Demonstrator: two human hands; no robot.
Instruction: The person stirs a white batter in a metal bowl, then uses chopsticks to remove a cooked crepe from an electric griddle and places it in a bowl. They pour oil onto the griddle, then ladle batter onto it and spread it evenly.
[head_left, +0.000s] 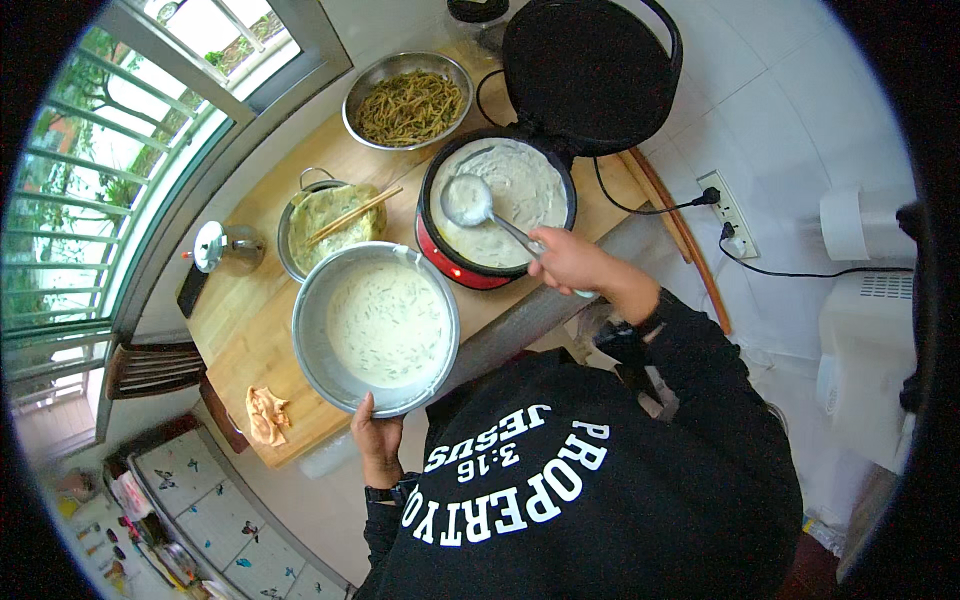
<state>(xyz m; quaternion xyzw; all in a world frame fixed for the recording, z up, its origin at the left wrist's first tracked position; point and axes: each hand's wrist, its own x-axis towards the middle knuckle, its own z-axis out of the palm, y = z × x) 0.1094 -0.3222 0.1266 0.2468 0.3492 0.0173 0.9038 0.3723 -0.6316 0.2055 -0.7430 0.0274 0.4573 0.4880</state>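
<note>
My left hand (380, 442) grips the near rim of a metal bowl (306, 330), which holds pale batter (386, 326) flecked with green. My right hand (566, 262) is closed around the handle of a metal ladle (466, 200). Its bowl rests on or just over a spread layer of the same kind of batter (529, 180) in a round red electric griddle (439, 251). The griddle's black lid (589, 71) stands raised at the back, and a small light glows on its front. Beside the batter bowl, wooden chopsticks (356, 215) lie across cooked pancakes (315, 214) in a pan.
A steel bowl of shredded vegetables (409, 109) stands at the back of the wooden table (225, 352). Left are a metal pot (225, 247), a dark phone-like object (193, 291) and a crumpled orange cloth (266, 416). A black cord (645, 212) runs to the wall socket (727, 214).
</note>
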